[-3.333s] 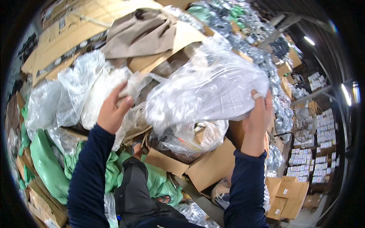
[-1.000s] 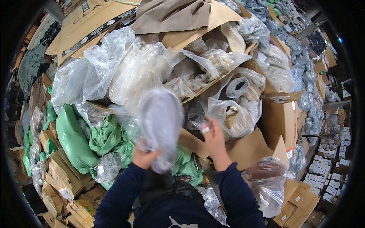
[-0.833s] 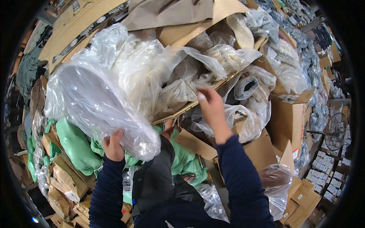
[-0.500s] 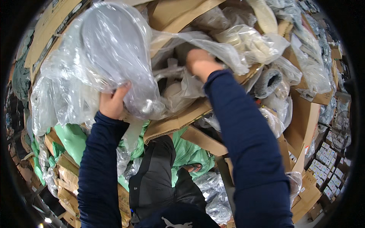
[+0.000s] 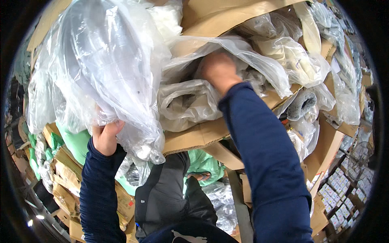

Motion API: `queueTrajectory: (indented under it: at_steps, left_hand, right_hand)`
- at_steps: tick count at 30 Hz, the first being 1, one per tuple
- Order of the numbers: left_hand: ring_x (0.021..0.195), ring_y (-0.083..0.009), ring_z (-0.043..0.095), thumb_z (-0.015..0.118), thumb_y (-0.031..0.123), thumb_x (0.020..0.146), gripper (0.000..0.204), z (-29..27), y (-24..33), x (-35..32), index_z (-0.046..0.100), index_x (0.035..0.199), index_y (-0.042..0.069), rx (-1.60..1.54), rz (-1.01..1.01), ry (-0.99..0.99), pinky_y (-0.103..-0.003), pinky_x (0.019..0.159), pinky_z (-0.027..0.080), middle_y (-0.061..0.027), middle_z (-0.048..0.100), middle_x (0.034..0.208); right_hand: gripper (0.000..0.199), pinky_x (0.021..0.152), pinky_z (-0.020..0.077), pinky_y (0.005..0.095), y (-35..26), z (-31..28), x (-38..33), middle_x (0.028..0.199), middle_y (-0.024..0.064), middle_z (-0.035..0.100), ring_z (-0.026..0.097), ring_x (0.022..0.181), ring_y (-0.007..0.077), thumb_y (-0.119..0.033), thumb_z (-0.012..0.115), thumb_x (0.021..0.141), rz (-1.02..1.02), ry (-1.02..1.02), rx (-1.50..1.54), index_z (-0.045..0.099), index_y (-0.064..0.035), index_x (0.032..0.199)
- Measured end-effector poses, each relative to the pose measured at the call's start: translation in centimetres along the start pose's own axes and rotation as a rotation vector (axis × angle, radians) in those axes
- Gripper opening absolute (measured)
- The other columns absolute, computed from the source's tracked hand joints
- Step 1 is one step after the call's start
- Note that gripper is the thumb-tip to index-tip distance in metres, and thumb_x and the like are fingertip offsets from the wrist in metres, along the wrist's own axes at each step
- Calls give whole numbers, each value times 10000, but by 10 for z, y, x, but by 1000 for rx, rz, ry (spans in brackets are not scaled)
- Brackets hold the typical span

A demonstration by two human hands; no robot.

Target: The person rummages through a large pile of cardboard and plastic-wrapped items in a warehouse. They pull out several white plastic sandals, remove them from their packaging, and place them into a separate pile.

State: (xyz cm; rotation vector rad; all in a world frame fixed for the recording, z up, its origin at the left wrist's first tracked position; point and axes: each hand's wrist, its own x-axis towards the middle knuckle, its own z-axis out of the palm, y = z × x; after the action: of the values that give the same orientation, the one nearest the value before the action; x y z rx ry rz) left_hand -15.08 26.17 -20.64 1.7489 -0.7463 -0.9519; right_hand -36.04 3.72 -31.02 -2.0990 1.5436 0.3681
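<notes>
The step in hand seems to be reaching in: the right hand (image 5: 221, 71) is inside the mouth of an open clear bag (image 5: 265, 67), over the cardboard box (image 5: 198, 135). It is blurred and its fingers are hidden, so I cannot tell how far open it is, or if it has hold of something. The left hand (image 5: 106, 137) is closed on the lower left edge of the bagged pale grey piece (image 5: 113, 60), which lies at the left. The next move, I think, calls for freeing the right wrist from loose film. The box also contains a hollow wrapped piece (image 5: 188, 101); the carton (image 5: 324, 146) at right holds a grey fuzzy roll (image 5: 302, 105)
</notes>
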Motion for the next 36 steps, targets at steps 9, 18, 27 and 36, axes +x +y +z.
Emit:
queueTrajectory:
  at_steps: [9,18,27,36]
  left_hand:
    - [944,-189,639,646,189,758,446,-13,-18,4,663,1124,-65,-184,-64,-218,-306,860,479,-98,697,1029]
    - [1004,-227,655,660,110,777,543,4,-32,-31,559,1282,-61,-278,-39,-207,-352,896,517,-126,667,1121]
    - [1083,-236,614,676,94,769,637,0,-58,-89,487,1364,-35,-353,-52,-172,-345,951,481,-115,623,1220]
    - [1059,-198,631,694,27,833,546,17,-60,-118,513,1344,-35,-329,-31,-195,-332,927,498,-100,642,1203]
  right_hand:
    - [432,877,551,335,88,-61,-197,1215,162,668,663,1089,231,45,540,891,-34,865,692,588,10,1319]
    - [483,659,648,336,159,-91,-324,1257,168,610,704,983,257,-3,516,924,85,942,1263,471,12,1404]
    - [461,682,663,337,157,-93,-378,1288,163,595,700,1028,262,7,472,942,35,1013,1327,456,-6,1403]
    - [471,655,652,402,139,-68,-377,1253,157,607,699,970,286,-23,507,951,106,882,1708,391,-1,1407]
